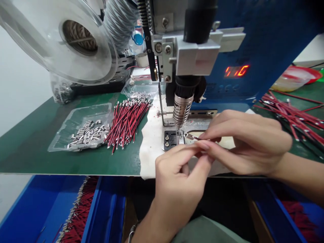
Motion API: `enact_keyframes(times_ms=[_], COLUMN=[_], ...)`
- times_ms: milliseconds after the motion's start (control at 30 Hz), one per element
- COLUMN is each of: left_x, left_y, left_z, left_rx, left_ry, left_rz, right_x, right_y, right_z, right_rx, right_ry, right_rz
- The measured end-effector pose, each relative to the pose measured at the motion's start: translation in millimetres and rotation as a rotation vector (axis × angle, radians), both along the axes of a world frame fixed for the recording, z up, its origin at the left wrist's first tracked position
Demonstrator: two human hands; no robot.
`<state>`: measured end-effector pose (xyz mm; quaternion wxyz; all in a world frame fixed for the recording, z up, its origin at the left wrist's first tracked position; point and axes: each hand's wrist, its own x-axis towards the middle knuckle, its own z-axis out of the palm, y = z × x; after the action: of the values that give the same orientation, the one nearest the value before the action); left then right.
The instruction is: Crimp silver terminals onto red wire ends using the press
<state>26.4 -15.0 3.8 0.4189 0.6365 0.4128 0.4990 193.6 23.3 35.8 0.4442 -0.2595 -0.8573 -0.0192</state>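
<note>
In front of a blue soldering machine (235, 50), my two hands meet at a short wire lead with a small silver metal cylinder (189, 136) on its end. My right hand (245, 140) pinches the lead just behind the cylinder, which points left toward the machine's tip (180, 123). My left hand (182, 172) is closed, its thumb and fingertips pressed together beside the right fingertips. What the left fingers grip is mostly hidden. Below the tip sits a small black fixture block (170, 140) with screws.
Left of the machine are a pile of red-black wire leads (129, 121) and a clear tray (57, 140) of loose silver cylinders. More leads (296, 114) lie right. A large reel (106, 64) hangs upper left. Blue bins (32, 206) with leads sit below the table edge.
</note>
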Motion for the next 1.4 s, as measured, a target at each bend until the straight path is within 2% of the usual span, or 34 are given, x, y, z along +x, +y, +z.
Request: enact_keyframes(times_ms=[133, 333, 533, 633, 767, 867, 1000, 1133, 1267, 1400], left_x=[3.9, 3.3, -11.6, -24.5, -44.6, -62.0, -86.1, -108.1, -120.0, -118.4], left_y=[2.7, 1.1, -8.1, -10.9, -10.6, -7.4, 2.6, 23.0, 51.3, 73.9], left_z=[-1.2, -4.6, -2.0, -1.5, 6.8, 16.1, 21.8, 26.9, 43.6, 62.2], left_rx=[0.015, 0.034, -0.267, -0.301, -0.189, -0.117, -0.121, -0.099, -0.099, -0.109], left_ry=[-0.065, -0.060, -0.190, -0.177, -0.033, 0.098, 0.327, 0.605, 0.761, 1.109], left_rz=[0.017, 0.049, 0.070, 0.125, 0.312, 0.463, 0.520, 0.568, 0.592, 0.591], right_x=[-1.8, -2.7, 3.3, 8.0, 15.5, 19.4, 19.9, 17.0, 14.1, 14.7], right_y=[-0.4, -3.0, 1.0, 4.8, 8.1, 9.5, 10.1, 9.4, 8.9, 10.2], right_z=[-1.2, -4.2, 0.2, 3.7, 5.8, 5.4, 4.9, 6.3, 9.4, 10.6], right_rx=[-0.028, -0.077, -0.077, -0.121, -0.254, -0.349, -0.404, -0.479, -0.550, -0.549], right_ry=[0.018, 0.004, -0.062, -0.205, -0.549, -0.691, -0.736, -0.763, -0.777, -0.780], right_rz=[0.024, 0.064, 0.101, 0.100, 0.064, 0.019, -0.051, -0.061, -0.095, -0.080])
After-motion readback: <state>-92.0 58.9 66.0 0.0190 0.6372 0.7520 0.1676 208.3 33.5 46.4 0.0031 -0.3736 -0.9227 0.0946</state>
